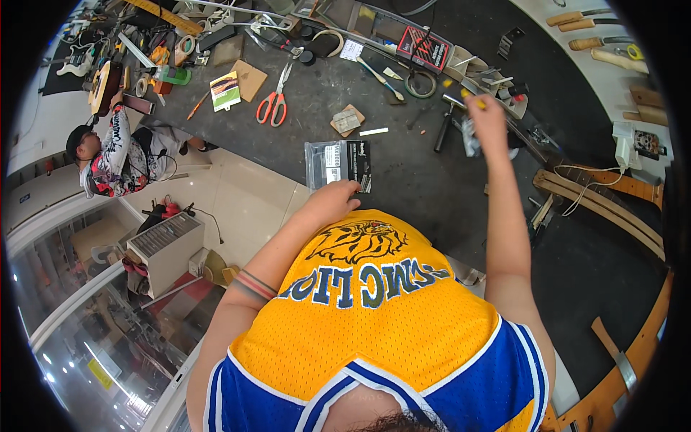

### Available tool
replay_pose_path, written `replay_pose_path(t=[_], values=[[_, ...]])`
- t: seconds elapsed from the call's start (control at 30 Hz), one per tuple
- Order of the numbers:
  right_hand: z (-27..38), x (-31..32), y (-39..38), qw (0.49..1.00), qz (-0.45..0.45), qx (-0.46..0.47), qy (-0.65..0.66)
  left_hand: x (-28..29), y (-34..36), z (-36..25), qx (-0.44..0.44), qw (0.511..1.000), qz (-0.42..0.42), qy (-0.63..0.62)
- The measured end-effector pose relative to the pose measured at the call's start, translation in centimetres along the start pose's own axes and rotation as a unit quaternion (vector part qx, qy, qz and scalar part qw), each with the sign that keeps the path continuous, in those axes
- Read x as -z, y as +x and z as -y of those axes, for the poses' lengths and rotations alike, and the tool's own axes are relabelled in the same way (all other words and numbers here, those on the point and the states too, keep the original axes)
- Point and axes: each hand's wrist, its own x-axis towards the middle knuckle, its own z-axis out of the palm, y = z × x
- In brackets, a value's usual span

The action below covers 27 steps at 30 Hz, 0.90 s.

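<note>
My left hand (334, 202) lies at the near edge of the workbench, its fingers stretched to the lower edge of a clear plastic packet (315, 164) with a black and white label. Over the right of the bench, my right hand (488, 119) is closed, its fingertips slightly blurred. A bit of yellow shows at the fingers, too small to name. Just left of it lies a hammer (444, 131) with a dark handle. Crumpled clear plastic (471, 141) sits partly behind my right wrist. A small grey block (348, 120) on a brown piece and a white strip (373, 132) lie beyond the packet.
Orange-handled scissors (272, 108), a green and white card (225, 92), a tape roll (420, 84) and a red and black box (425, 49) lie farther back. Tools crowd the far left. Wooden-handled files (579, 21) hang at right. Another person (119, 155) works at left.
</note>
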Motion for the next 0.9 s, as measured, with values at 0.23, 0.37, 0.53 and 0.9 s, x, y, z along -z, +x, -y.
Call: replay_pose_path(t=[0.23,0.37,0.53,0.9], values=[[-2.0,2.4,12.6,0.993,0.036,-0.049,-0.099,-0.4,0.9,-1.3,-0.03,0.998,0.011,0.046],[-2.2,2.1,13.3,0.993,-0.01,-0.086,0.078,-0.3,0.9,-1.4,-0.019,0.999,0.019,0.043],[4.9,-0.9,0.9,0.975,0.11,-0.067,0.182,-1.5,1.2,-1.1,0.008,0.966,-0.018,-0.258],[10.8,-9.5,-21.8,0.94,0.266,0.14,0.163,0.8,1.9,-4.6,-0.036,0.89,-0.048,-0.453]])
